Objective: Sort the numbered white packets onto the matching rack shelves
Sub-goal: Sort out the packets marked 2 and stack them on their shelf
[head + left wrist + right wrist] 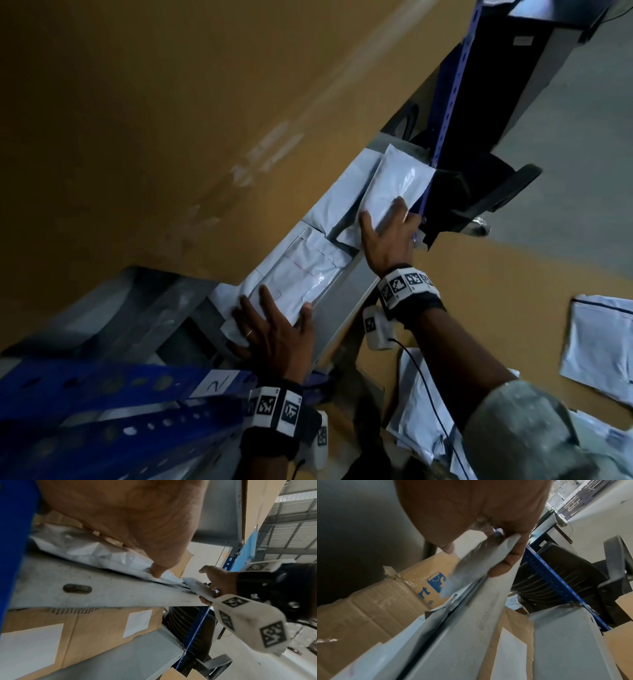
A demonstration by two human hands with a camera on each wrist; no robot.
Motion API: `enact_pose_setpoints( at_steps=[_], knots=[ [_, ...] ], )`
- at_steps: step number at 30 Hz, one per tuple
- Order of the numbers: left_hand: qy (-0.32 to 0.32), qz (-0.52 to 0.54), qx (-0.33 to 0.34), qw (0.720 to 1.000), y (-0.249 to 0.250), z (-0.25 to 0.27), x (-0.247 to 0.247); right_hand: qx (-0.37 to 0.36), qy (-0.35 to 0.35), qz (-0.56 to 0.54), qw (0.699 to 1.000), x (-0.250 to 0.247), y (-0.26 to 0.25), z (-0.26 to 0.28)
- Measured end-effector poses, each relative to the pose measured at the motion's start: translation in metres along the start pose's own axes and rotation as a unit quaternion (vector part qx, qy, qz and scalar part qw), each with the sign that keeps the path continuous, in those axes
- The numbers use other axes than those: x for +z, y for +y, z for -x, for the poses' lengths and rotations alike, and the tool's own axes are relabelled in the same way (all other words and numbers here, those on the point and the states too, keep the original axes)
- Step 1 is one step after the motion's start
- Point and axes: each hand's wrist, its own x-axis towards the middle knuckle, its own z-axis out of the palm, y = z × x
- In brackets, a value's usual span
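Observation:
Several white packets lie in a row on the grey rack shelf [346,284], against a big cardboard box [171,120]. My left hand [270,308] lies flat, fingers spread, on the near packet [301,270]. In the left wrist view its fingertip [156,573] presses that packet [96,553] onto the shelf lip [120,592]. My right hand [383,216] grips the near end of the far packet [394,181], thumb on top and fingers beneath. The right wrist view shows the same hand [475,558] pinching this packet [467,566]. A white label marked 2 [219,382] sits on the blue beam.
More white packets [603,342] lie loose on the cardboard surface at lower right, and others [418,404] under my right forearm. A blue perforated upright [452,89] rises just beyond the far packet. A black office chair [479,192] stands behind it.

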Motion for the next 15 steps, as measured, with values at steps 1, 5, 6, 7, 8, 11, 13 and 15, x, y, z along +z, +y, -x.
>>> enact_pose_setpoints(
  at_steps=[1,5,6,7,8,11,13,15],
  knots=[
    [-0.002,-0.003,0.000,1.000,0.000,0.000,-0.001,0.001,-0.010,0.012,1.000,0.004,-0.001,-0.002],
    [-0.011,0.004,0.011,1.000,0.000,-0.002,-0.003,-0.038,-0.052,0.071,0.995,0.012,0.003,0.000],
    [-0.013,0.006,0.014,1.000,-0.001,-0.003,-0.003,-0.050,-0.058,0.087,0.993,0.012,0.006,-0.001],
    [-0.014,0.008,0.016,1.000,-0.002,-0.004,-0.002,-0.065,-0.060,0.107,0.990,0.012,0.009,-0.002],
    [-0.014,0.011,0.017,1.000,-0.002,-0.005,-0.002,-0.084,-0.062,0.131,0.986,0.011,0.012,-0.004],
    [-0.014,0.017,0.018,1.000,-0.002,-0.005,0.002,-0.126,-0.059,0.215,0.967,0.004,0.020,-0.009],
    [-0.007,0.019,0.023,1.000,-0.001,-0.004,0.003,-0.147,-0.033,0.250,0.957,-0.003,0.024,-0.012],
    [-0.008,0.017,0.027,0.999,-0.002,-0.003,0.004,-0.161,0.006,0.264,0.951,-0.009,0.026,-0.018]
  ],
)
